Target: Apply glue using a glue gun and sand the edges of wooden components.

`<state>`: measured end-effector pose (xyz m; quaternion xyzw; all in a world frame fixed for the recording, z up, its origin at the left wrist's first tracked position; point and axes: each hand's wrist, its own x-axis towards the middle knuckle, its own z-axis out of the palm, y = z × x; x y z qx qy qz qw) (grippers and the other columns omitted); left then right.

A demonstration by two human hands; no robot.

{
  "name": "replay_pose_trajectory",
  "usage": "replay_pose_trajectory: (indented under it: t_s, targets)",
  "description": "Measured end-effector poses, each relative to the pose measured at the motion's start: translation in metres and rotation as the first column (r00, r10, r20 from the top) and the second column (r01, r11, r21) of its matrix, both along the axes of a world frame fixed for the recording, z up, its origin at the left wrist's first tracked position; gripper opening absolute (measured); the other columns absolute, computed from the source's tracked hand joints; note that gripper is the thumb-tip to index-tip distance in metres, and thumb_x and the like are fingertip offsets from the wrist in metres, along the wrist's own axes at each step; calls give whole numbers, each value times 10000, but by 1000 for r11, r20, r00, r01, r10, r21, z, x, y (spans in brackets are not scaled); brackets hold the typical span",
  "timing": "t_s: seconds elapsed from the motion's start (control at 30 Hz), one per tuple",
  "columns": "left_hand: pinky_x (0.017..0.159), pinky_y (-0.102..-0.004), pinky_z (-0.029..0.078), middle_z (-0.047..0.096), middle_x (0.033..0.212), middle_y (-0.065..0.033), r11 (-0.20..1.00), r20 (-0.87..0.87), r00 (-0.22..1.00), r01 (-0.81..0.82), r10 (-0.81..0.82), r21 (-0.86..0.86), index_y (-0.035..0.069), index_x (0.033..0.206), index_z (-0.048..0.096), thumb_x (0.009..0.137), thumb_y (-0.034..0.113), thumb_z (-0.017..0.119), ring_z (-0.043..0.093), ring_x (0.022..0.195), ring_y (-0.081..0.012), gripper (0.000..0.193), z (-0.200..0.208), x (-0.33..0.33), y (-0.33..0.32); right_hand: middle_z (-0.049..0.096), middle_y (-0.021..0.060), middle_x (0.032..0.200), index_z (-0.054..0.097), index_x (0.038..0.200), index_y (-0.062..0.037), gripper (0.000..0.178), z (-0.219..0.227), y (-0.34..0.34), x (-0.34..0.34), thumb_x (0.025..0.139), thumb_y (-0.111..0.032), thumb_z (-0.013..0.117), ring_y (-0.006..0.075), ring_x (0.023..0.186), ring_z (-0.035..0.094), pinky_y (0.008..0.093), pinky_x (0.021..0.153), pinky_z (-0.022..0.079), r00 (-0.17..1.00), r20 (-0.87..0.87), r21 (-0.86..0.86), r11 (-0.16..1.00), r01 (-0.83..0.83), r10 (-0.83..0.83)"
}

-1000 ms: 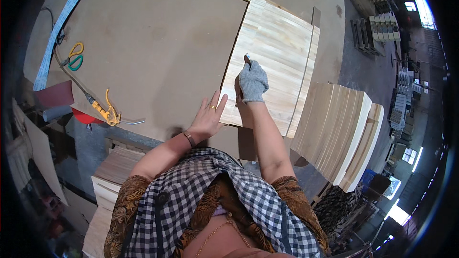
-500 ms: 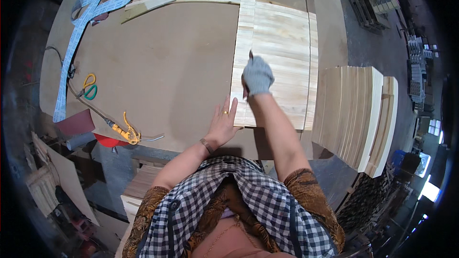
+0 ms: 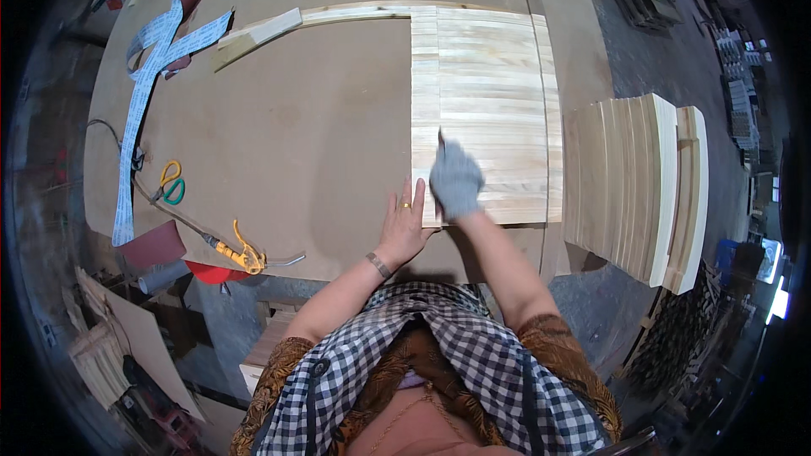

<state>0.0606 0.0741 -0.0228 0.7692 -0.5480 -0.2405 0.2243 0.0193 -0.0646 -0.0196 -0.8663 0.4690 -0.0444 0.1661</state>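
Gloved in grey, the right hand [image 3: 457, 177] is closed around a thin dark piece [image 3: 440, 134], of which only the tip is shown at the far side of the fist; what it is cannot be told. Beneath and beyond that hand, the pale wooden panel [image 3: 494, 76] is laid flat. Bare and with its fingers parted, the left hand [image 3: 404, 228] is placed across the panel's near left corner, seemingly so that sliding is prevented. Well beyond both hands, the panel's far left corner is met by a narrow wooden strip [image 3: 359, 12], which may be meant as a stop. Left of the left hand, room for movement is given by a broad stretch of the table [image 3: 279, 152], bounded by scissors [image 3: 172, 183] and a yellow air gun [image 3: 241, 255]. Just nearer than both hands, the table's edge is reached; right of the right hand, past the panel, sideways reach might be limited by stacked boards [image 3: 617, 190].
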Motion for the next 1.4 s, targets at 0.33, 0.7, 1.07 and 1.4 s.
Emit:
replay_pose_trajectory:
  t_s: [0.33,0.7,1.07,1.4]
  targets:
    - [1008,-524,222,239,1341,-320,999,-17,1000,-26,25,-47,-32,1371,79,706,245,698,252,1262,-421,949,-5,-3,-1,613,224,908,592,905,-22,250,8,-90,69,817,-184,423,381,870,593,453,741,481,998,-15,202,977,65,-63]
    - [988,-513,233,214,1356,-327,996,43,999,11,-7,-84,-43,1371,60,710,280,707,285,1251,-394,979,-15,-2,-1,621,193,887,561,1107,-82,317,34,120,-140,854,-268,510,354,727,608,447,635,483,997,62,90,995,44,-50]
    - [1015,-503,204,289,1354,-261,996,-89,995,-58,53,-60,-42,1363,118,740,247,681,275,1272,-366,887,-11,1,5,599,183,993,504,1158,-38,326,27,-50,-140,875,-143,380,336,841,590,422,716,470,963,3,-193,945,264,-269]
    - [1040,-513,176,299,1352,-241,988,-48,992,-123,119,-92,-21,1342,212,760,193,636,252,1283,-360,751,-24,-7,13,553,144,1095,453,1202,-116,389,17,37,-40,815,-148,442,325,890,595,432,729,482,998,57,153,988,-35,26]
